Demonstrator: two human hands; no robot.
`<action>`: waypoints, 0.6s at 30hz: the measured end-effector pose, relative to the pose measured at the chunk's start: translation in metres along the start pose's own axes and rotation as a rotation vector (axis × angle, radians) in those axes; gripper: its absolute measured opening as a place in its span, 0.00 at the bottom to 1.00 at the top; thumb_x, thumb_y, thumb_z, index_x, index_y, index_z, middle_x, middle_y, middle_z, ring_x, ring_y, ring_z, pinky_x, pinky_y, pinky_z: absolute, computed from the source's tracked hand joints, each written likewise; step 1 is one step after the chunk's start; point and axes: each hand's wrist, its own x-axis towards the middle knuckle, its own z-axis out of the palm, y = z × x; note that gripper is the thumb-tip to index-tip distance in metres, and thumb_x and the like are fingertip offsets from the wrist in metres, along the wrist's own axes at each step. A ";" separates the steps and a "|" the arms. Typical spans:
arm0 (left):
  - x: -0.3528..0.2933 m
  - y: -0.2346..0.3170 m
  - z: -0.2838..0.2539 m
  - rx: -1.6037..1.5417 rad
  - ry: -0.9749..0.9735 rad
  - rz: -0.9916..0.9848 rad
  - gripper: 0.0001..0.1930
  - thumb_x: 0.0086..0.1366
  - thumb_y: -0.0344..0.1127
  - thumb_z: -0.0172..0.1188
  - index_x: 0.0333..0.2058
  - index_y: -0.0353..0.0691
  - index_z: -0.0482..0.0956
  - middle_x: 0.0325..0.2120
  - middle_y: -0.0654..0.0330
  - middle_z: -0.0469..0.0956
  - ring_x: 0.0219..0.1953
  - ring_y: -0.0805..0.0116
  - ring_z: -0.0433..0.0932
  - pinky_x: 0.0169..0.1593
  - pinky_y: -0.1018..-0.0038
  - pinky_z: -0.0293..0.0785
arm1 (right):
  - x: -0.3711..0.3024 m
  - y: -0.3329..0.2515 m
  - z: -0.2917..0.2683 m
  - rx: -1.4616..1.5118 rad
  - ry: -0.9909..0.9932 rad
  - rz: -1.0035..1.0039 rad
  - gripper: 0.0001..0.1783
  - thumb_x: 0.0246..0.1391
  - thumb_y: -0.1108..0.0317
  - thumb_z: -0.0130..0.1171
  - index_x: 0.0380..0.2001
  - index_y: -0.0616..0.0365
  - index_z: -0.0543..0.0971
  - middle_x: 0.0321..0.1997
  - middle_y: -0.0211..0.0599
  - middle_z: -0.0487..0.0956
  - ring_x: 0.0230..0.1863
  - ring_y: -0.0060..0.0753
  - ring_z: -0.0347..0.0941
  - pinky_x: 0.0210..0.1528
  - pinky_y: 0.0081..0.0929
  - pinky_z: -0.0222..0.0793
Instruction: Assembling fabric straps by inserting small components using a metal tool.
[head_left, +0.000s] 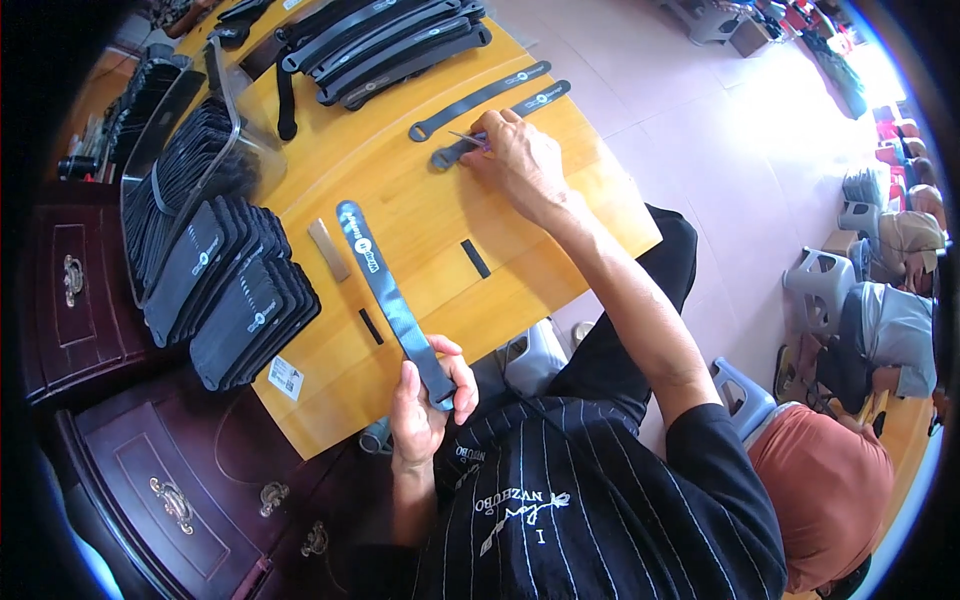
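Note:
My left hand (430, 410) is closed on the lower end of a dark strap (392, 290) with pale printing, which stands up and away over the table. Farther off and to the right, my right hand (525, 165) is closed round what looks like a pair of small scissors (468, 139); its pointed metal tip shows, while the handle is mostly hidden by the fingers. Beneath that hand, another dark strap (447, 157) with a looped end lies on the table. Just beyond it is a similar strap (480, 100), lying flat.
The yellow wooden table (430, 240) bears two short black strips (475, 258) and a brown strip (328, 249). Stacked straps (390, 50) lie at the back. To the left are a clear bin (240, 130) and piles of dark pieces (255, 320). People sit on the right.

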 end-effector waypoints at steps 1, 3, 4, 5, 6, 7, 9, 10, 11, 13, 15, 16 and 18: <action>0.000 0.000 -0.004 -0.010 -0.044 0.000 0.27 0.69 0.58 0.37 0.47 0.36 0.63 0.19 0.57 0.67 0.19 0.71 0.65 0.23 0.77 0.61 | 0.000 0.001 -0.002 0.024 -0.016 0.007 0.16 0.47 0.63 0.65 0.37 0.60 0.75 0.38 0.41 0.77 0.40 0.42 0.76 0.40 0.36 0.72; 0.000 0.001 -0.001 0.032 -0.033 0.009 0.27 0.69 0.57 0.38 0.48 0.36 0.62 0.20 0.56 0.69 0.20 0.70 0.66 0.25 0.77 0.63 | -0.002 0.002 -0.003 0.029 -0.020 0.018 0.17 0.47 0.62 0.65 0.38 0.60 0.76 0.38 0.42 0.77 0.41 0.42 0.76 0.41 0.35 0.72; 0.000 0.002 0.001 0.071 -0.021 0.018 0.27 0.69 0.57 0.39 0.49 0.35 0.62 0.22 0.54 0.70 0.22 0.70 0.67 0.27 0.76 0.64 | -0.002 0.003 -0.003 0.031 -0.025 0.029 0.18 0.47 0.61 0.65 0.39 0.60 0.76 0.38 0.43 0.77 0.42 0.42 0.76 0.41 0.35 0.72; -0.001 0.004 0.003 0.077 -0.020 0.018 0.27 0.69 0.57 0.39 0.49 0.35 0.62 0.22 0.54 0.70 0.22 0.70 0.67 0.27 0.76 0.64 | -0.003 0.004 -0.004 0.037 -0.023 0.030 0.18 0.47 0.61 0.65 0.39 0.60 0.76 0.38 0.43 0.77 0.42 0.42 0.76 0.41 0.35 0.72; -0.002 0.006 0.005 0.109 -0.027 0.031 0.26 0.69 0.55 0.41 0.49 0.35 0.62 0.26 0.53 0.71 0.25 0.69 0.69 0.29 0.76 0.66 | -0.004 0.002 -0.005 0.068 -0.027 0.039 0.18 0.49 0.60 0.64 0.39 0.60 0.76 0.39 0.43 0.77 0.42 0.43 0.76 0.42 0.35 0.72; -0.003 0.007 0.007 0.142 -0.033 0.044 0.25 0.69 0.53 0.43 0.49 0.35 0.62 0.30 0.51 0.72 0.28 0.68 0.71 0.32 0.75 0.68 | -0.006 0.000 -0.005 0.101 -0.032 0.049 0.18 0.50 0.59 0.62 0.39 0.61 0.75 0.39 0.44 0.78 0.42 0.43 0.76 0.43 0.35 0.72; 0.000 0.007 0.008 0.184 -0.033 0.105 0.24 0.69 0.52 0.45 0.49 0.35 0.63 0.34 0.50 0.72 0.31 0.67 0.72 0.34 0.75 0.69 | -0.016 -0.001 -0.013 0.129 0.026 0.006 0.19 0.52 0.57 0.61 0.39 0.61 0.75 0.40 0.45 0.78 0.42 0.44 0.76 0.43 0.35 0.71; 0.000 0.006 0.007 0.220 -0.037 0.168 0.23 0.69 0.51 0.46 0.49 0.35 0.64 0.37 0.50 0.73 0.33 0.66 0.73 0.36 0.75 0.69 | -0.023 -0.008 -0.021 0.150 0.085 -0.038 0.20 0.53 0.55 0.59 0.40 0.62 0.74 0.41 0.46 0.78 0.43 0.45 0.76 0.43 0.35 0.71; 0.000 0.006 0.006 0.186 -0.022 0.216 0.22 0.68 0.48 0.48 0.48 0.34 0.65 0.42 0.49 0.72 0.39 0.63 0.74 0.40 0.71 0.73 | -0.032 -0.015 -0.031 0.199 0.100 -0.006 0.19 0.54 0.56 0.59 0.40 0.61 0.73 0.36 0.48 0.78 0.40 0.47 0.76 0.41 0.38 0.71; 0.002 0.013 0.016 0.167 0.028 0.221 0.21 0.68 0.46 0.49 0.49 0.34 0.65 0.42 0.48 0.72 0.40 0.62 0.75 0.41 0.69 0.74 | -0.056 -0.019 -0.046 0.302 0.159 -0.047 0.15 0.57 0.60 0.55 0.39 0.61 0.70 0.29 0.49 0.77 0.33 0.50 0.76 0.35 0.39 0.70; 0.008 0.016 0.016 0.081 -0.033 0.273 0.18 0.67 0.39 0.52 0.50 0.33 0.65 0.45 0.45 0.72 0.46 0.56 0.75 0.47 0.63 0.77 | -0.088 -0.024 -0.059 0.412 0.102 -0.025 0.14 0.59 0.60 0.53 0.38 0.61 0.71 0.27 0.41 0.75 0.30 0.37 0.73 0.34 0.31 0.68; 0.010 0.015 0.017 0.085 -0.017 0.276 0.18 0.67 0.39 0.52 0.50 0.33 0.65 0.45 0.45 0.72 0.46 0.56 0.75 0.47 0.63 0.77 | -0.103 -0.029 -0.065 0.506 0.053 0.002 0.13 0.61 0.61 0.52 0.38 0.62 0.72 0.25 0.34 0.73 0.28 0.24 0.70 0.33 0.22 0.66; 0.010 0.016 0.026 0.089 0.046 0.344 0.17 0.67 0.37 0.52 0.50 0.34 0.65 0.46 0.43 0.72 0.49 0.51 0.74 0.49 0.61 0.76 | -0.134 -0.047 -0.083 0.594 -0.059 0.062 0.12 0.61 0.63 0.53 0.37 0.63 0.73 0.24 0.30 0.71 0.27 0.19 0.68 0.31 0.19 0.64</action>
